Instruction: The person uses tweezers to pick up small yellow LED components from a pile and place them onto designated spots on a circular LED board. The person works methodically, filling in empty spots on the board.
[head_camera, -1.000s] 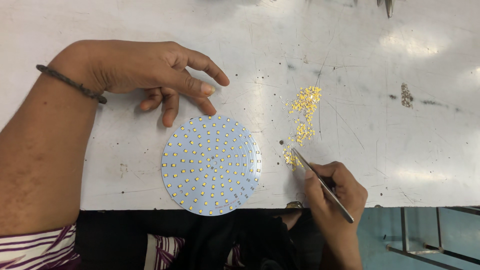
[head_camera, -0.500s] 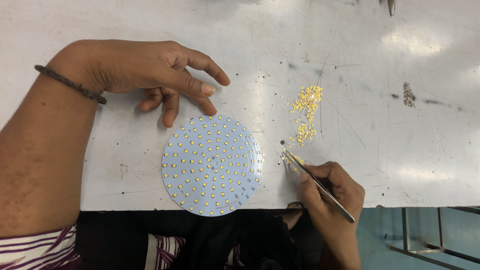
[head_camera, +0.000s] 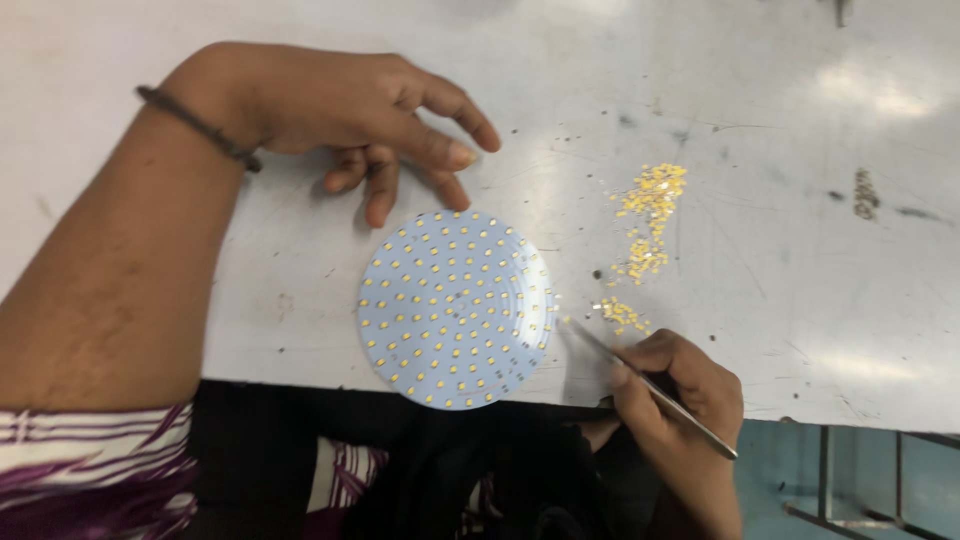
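Observation:
A round pale-blue circuit disc dotted with small yellow chips lies at the near edge of the white table. My left hand rests on the table just above the disc, fingers curled down, one fingertip close to the disc's top rim; a dark band circles the wrist. My right hand grips metal tweezers at the table's front edge. The tweezer tip sits just right of the disc's rim. A scatter of tiny yellow chips lies right of the disc, trailing down toward the tweezers.
The tabletop is scratched, with a dark smudge at the far right. Below the table edge are dark cloth and striped purple-white fabric, and a metal frame over a teal floor at lower right.
The tweezer tip has moved left from the lower end of the chip scatter to the disc's right rim. My left hand has stayed in place.

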